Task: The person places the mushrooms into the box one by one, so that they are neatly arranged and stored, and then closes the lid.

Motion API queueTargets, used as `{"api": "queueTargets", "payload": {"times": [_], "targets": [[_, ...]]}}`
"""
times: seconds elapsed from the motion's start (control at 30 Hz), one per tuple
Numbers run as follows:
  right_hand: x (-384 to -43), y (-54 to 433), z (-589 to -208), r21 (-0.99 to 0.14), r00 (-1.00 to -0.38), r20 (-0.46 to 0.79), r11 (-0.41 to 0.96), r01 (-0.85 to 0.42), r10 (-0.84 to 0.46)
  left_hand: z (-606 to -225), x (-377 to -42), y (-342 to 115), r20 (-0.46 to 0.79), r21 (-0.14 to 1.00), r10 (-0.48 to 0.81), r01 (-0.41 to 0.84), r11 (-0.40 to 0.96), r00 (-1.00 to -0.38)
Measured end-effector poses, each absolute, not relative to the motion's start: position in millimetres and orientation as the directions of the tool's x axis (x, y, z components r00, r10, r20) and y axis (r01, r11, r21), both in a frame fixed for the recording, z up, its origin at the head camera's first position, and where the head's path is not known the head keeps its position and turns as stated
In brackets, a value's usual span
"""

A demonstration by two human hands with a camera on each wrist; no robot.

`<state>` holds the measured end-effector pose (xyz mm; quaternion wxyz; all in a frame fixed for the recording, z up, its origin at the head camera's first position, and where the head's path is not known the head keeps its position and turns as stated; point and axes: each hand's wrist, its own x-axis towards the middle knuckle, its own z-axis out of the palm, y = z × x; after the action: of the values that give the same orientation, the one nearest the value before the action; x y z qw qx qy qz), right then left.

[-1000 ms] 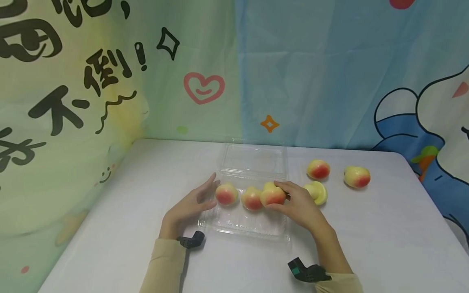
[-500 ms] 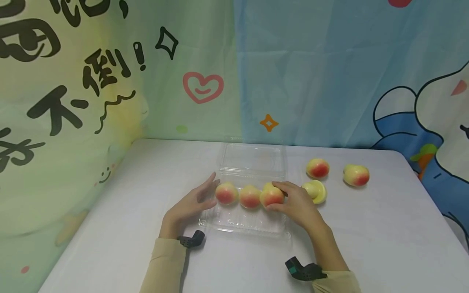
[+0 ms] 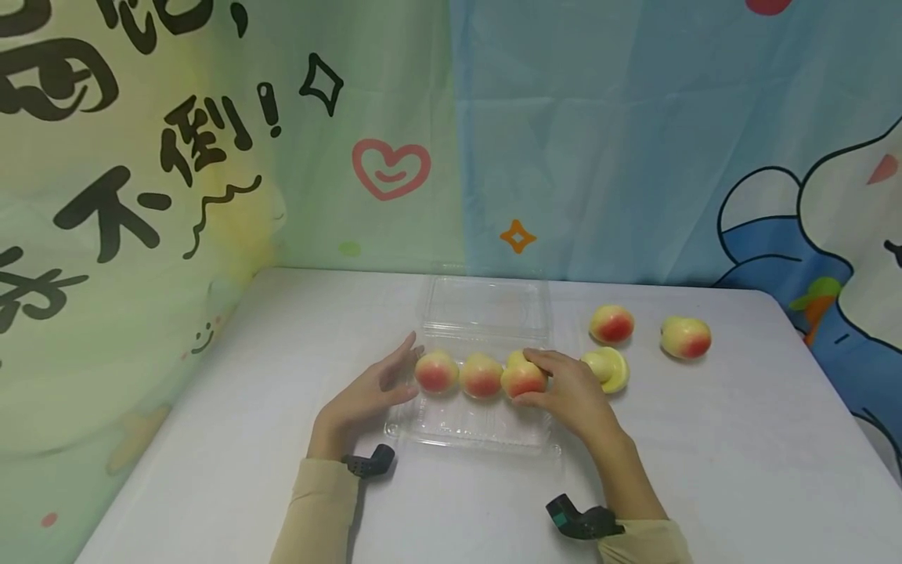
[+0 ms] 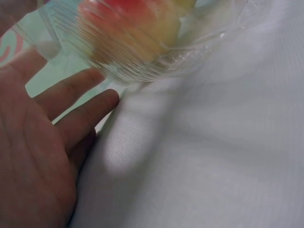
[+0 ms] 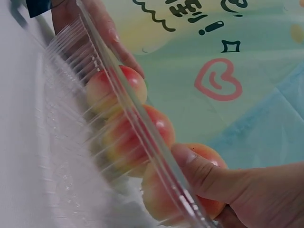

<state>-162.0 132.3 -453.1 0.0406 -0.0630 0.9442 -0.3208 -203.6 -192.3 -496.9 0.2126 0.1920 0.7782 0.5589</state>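
Observation:
A clear hinged plastic box (image 3: 465,429) lies on the table with its lid (image 3: 486,305) laid back. Three yellow-and-red peaches stand in a row across it: the left peach (image 3: 436,372), the middle peach (image 3: 481,376) and the right peach (image 3: 524,380). My right hand (image 3: 574,392) grips the right peach, its thumb (image 5: 202,171) in front, seen through the box wall in the right wrist view. My left hand (image 3: 366,395) is at the box's left side, fingers extended around its edge beside the left peach. In the left wrist view its fingers (image 4: 71,92) lie close to the ribbed wall.
To the right of the box lie two more peaches, one nearer (image 3: 611,324) and one farther right (image 3: 686,338). A pale yellow piece with a round flat rim (image 3: 615,370) sits beside my right hand. Printed cloth (image 3: 564,141) hangs behind the white table (image 3: 740,439).
The middle peach has shifted slightly left and up within the box, away from its lower position. My right hand and its peach have edged left. My left hand has stayed put.

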Motion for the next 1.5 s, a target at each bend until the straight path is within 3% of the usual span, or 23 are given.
{"api": "queueTargets", "payload": {"times": [0.47, 0.83, 1.2, 1.5], "targets": [[-162, 132, -454, -0.575, -0.982, 0.03, 0.801, -0.169, -0.186, -497, -206, -192, -0.113, 0.948, 0.556, 0.078, 0.307, -0.823], [-164, 131, -456, -0.568, -0.983, 0.048, 0.805, -0.171, -0.175, -467, -193, -185, -0.093, 0.922, 0.577, 0.148, 0.357, -0.811], [-164, 124, -457, -0.496, -0.978, 0.064, 0.845, -0.203, -0.197, -496, -206, -192, -0.071, 0.934, 0.577, 0.149, 0.324, -0.813], [-167, 126, -459, -0.528, -0.985, 0.024, 0.834, -0.159, -0.172, -497, -205, -191, -0.083, 0.937, 0.575, 0.133, 0.324, -0.814]]}}
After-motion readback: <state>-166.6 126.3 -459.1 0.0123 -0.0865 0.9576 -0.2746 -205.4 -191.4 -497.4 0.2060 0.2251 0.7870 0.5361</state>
